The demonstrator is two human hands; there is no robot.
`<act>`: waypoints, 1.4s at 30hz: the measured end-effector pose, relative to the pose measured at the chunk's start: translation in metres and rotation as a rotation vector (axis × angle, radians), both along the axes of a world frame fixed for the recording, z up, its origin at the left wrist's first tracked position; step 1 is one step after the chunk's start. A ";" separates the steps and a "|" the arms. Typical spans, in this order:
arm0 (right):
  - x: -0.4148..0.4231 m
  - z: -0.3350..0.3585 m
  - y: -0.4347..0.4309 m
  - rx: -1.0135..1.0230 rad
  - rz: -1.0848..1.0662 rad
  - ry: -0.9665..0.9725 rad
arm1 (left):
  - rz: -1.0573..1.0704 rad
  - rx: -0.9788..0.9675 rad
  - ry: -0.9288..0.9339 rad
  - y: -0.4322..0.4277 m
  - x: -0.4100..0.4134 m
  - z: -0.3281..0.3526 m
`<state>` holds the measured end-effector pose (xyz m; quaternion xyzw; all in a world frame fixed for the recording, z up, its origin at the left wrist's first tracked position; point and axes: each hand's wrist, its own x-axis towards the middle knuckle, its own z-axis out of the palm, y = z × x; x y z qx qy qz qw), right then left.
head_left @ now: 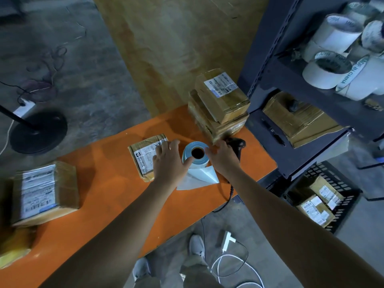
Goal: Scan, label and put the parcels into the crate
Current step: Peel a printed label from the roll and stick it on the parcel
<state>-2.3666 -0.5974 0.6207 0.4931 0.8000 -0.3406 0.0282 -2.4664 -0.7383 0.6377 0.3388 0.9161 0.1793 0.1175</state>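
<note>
Head-worn view, steeply downward, table (99, 163) near

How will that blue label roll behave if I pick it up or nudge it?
The label roll stands on its flat end, so it probably won't roll unless tipped. Its loose tail looks floppy and will likely trail or unwind when lifted. Tightly wound paper probably feels firm under a grip.

Left hand (168, 161), right hand (223, 160) flanking label roll (200, 163)
</note>
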 end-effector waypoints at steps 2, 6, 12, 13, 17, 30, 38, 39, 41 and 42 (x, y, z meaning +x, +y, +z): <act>-0.010 -0.006 0.001 -0.062 0.005 -0.045 | 0.000 0.004 0.003 -0.002 -0.003 0.001; -0.025 -0.014 0.002 -0.124 0.031 -0.110 | -0.002 0.037 -0.027 -0.006 -0.004 0.000; -0.018 -0.001 0.007 0.013 0.155 -0.079 | 0.086 0.131 -0.148 -0.004 -0.007 0.007; -0.014 0.002 0.007 0.022 0.176 -0.056 | 0.105 0.159 -0.184 -0.004 -0.009 0.008; -0.002 0.022 0.008 -0.006 0.192 0.089 | 0.175 0.313 -0.434 0.001 -0.017 0.019; 0.004 0.065 -0.005 -0.028 0.191 0.258 | 0.149 0.563 -1.066 -0.001 -0.015 0.055; 0.005 0.075 -0.008 -0.151 0.090 0.346 | 0.307 0.684 -1.185 0.006 -0.013 0.068; 0.006 0.076 -0.009 -0.140 0.027 0.384 | 0.336 0.688 -1.183 0.007 -0.013 0.069; 0.010 0.080 -0.012 -0.135 -0.105 0.509 | 0.406 0.711 -1.184 0.010 -0.013 0.070; 0.012 0.081 -0.013 -0.176 -0.136 0.595 | 0.436 0.725 -1.190 0.010 -0.013 0.070</act>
